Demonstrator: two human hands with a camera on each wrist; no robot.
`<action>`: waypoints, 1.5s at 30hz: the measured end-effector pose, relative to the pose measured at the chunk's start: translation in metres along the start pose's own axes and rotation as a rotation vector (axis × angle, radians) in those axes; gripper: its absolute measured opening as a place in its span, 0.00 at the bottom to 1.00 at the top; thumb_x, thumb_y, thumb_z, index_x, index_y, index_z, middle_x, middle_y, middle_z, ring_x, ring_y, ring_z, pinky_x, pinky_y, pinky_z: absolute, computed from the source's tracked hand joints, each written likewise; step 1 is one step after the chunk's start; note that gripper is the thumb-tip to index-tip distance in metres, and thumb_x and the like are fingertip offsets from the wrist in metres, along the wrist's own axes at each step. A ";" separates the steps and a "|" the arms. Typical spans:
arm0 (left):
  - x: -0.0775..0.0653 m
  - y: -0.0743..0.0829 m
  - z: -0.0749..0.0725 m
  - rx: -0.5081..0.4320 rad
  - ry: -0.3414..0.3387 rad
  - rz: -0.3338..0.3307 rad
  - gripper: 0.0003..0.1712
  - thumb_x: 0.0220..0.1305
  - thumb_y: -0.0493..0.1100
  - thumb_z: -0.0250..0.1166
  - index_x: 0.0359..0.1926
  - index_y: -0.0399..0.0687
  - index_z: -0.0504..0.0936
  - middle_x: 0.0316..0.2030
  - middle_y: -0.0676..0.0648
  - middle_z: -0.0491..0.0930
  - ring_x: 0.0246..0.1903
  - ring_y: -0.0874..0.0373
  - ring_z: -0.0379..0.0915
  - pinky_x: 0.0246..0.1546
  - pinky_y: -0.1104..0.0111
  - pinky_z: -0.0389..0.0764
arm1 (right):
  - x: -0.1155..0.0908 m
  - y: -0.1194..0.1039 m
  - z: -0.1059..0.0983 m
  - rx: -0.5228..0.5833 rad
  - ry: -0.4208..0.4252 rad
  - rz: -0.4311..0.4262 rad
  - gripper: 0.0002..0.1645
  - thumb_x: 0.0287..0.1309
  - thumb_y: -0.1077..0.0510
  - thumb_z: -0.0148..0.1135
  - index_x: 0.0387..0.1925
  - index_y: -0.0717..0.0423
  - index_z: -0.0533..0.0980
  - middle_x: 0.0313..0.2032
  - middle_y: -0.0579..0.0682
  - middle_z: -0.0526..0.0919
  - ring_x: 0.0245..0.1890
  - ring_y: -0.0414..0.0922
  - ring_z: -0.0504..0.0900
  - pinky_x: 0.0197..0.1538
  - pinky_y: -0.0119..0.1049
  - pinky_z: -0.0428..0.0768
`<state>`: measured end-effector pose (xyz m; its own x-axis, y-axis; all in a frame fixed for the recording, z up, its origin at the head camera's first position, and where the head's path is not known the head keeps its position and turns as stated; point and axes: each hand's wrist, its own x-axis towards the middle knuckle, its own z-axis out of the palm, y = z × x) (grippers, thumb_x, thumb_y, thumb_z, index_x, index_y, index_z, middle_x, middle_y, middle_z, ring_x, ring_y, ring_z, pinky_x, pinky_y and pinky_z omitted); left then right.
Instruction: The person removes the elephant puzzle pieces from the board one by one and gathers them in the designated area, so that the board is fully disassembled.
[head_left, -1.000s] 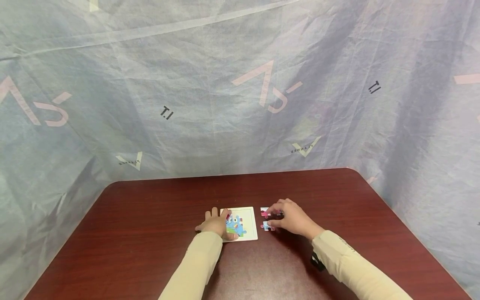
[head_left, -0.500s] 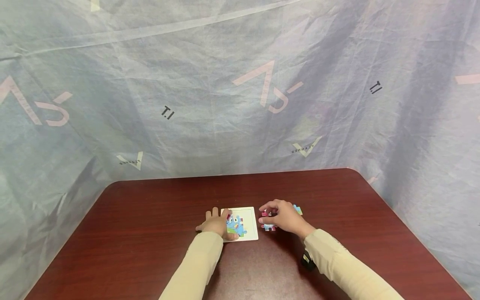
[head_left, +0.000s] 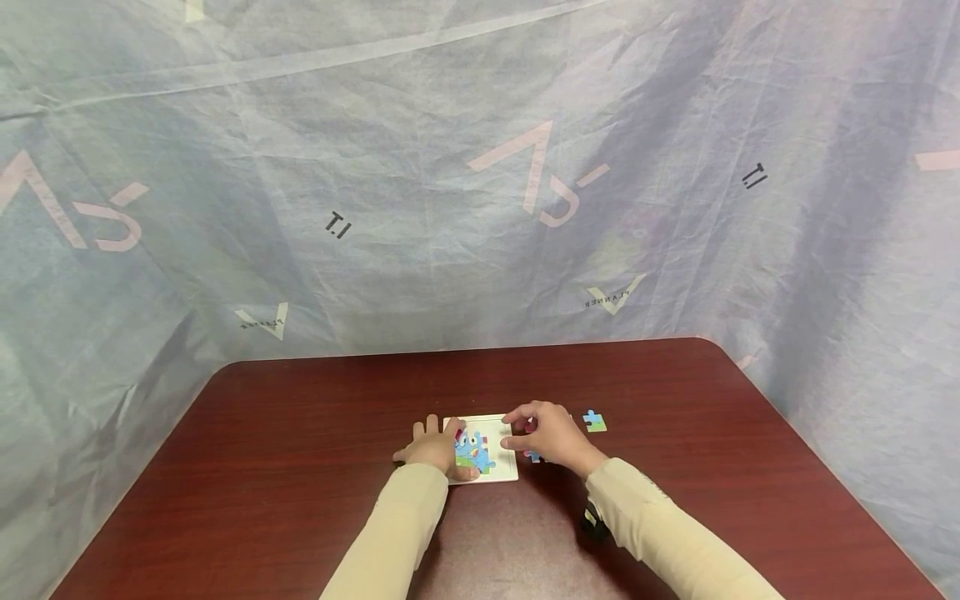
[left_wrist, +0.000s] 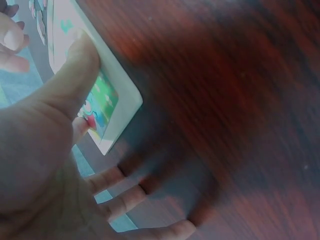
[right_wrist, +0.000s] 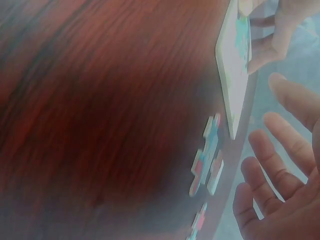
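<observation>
A white-framed puzzle board [head_left: 502, 475] lies on the table, its left part filled with a picture of a blue cartoon figure [head_left: 472, 454]. My left hand [head_left: 431, 450] is spread over the board's left side. Its thumb rests on the board and the other fingers reach past the edge, as the left wrist view shows. By the board's right edge hovers my right hand [head_left: 553, 435], thumb and fingers apart. No piece shows between those fingers [right_wrist: 262, 145] in the right wrist view. Loose jigsaw pieces [head_left: 534, 457] lie partly hidden beneath this hand.
Another loose jigsaw piece [head_left: 596, 422], blue and green, lies farther right on the dark red table [head_left: 315, 433]. Several pieces [right_wrist: 204, 157] sit in a cluster beside the board in the right wrist view. A grey printed cloth [head_left: 420, 275] hangs behind the table.
My right hand has moved left, from above the loose pieces to the board's right edge. The blue and green piece at right is uncovered now. My left hand stays on the board.
</observation>
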<state>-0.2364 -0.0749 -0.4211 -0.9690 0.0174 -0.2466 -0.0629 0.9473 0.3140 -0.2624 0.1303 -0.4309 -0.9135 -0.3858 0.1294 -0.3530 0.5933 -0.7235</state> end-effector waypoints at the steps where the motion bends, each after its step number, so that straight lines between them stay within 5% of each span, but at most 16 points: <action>1: 0.000 0.000 0.000 0.001 0.000 -0.001 0.47 0.52 0.53 0.81 0.70 0.55 0.68 0.63 0.37 0.63 0.64 0.37 0.59 0.53 0.27 0.69 | 0.001 -0.001 0.001 0.004 -0.001 -0.001 0.17 0.53 0.58 0.78 0.45 0.59 0.86 0.31 0.51 0.81 0.27 0.44 0.78 0.32 0.35 0.75; 6: 0.001 0.000 0.000 0.005 -0.004 -0.003 0.48 0.52 0.54 0.81 0.71 0.54 0.68 0.65 0.36 0.63 0.65 0.36 0.58 0.53 0.27 0.68 | 0.003 -0.005 0.008 0.016 -0.008 0.006 0.17 0.53 0.59 0.78 0.44 0.60 0.86 0.26 0.48 0.77 0.18 0.42 0.77 0.26 0.34 0.74; 20: -0.003 0.002 -0.003 0.028 -0.028 -0.011 0.47 0.53 0.55 0.80 0.71 0.56 0.67 0.67 0.37 0.61 0.66 0.37 0.57 0.54 0.28 0.69 | 0.008 -0.016 0.029 -0.143 0.052 0.011 0.13 0.47 0.57 0.82 0.37 0.54 0.89 0.27 0.45 0.78 0.30 0.41 0.72 0.33 0.36 0.71; 28: -0.004 0.002 -0.004 0.024 -0.033 -0.011 0.46 0.54 0.55 0.79 0.71 0.56 0.67 0.69 0.36 0.60 0.67 0.36 0.56 0.54 0.28 0.69 | 0.011 -0.019 0.033 -0.258 0.013 0.026 0.13 0.45 0.54 0.83 0.35 0.51 0.90 0.32 0.46 0.82 0.39 0.47 0.75 0.44 0.48 0.72; 45: -0.007 0.003 -0.005 0.023 -0.026 -0.012 0.47 0.54 0.55 0.79 0.71 0.54 0.67 0.68 0.36 0.60 0.67 0.36 0.56 0.54 0.28 0.69 | 0.016 -0.022 0.034 -0.246 -0.006 0.003 0.15 0.43 0.58 0.85 0.28 0.51 0.82 0.29 0.46 0.76 0.36 0.45 0.71 0.44 0.47 0.68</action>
<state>-0.2312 -0.0735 -0.4141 -0.9616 0.0139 -0.2740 -0.0689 0.9545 0.2901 -0.2624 0.0870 -0.4358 -0.9135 -0.3879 0.1231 -0.3900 0.7483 -0.5366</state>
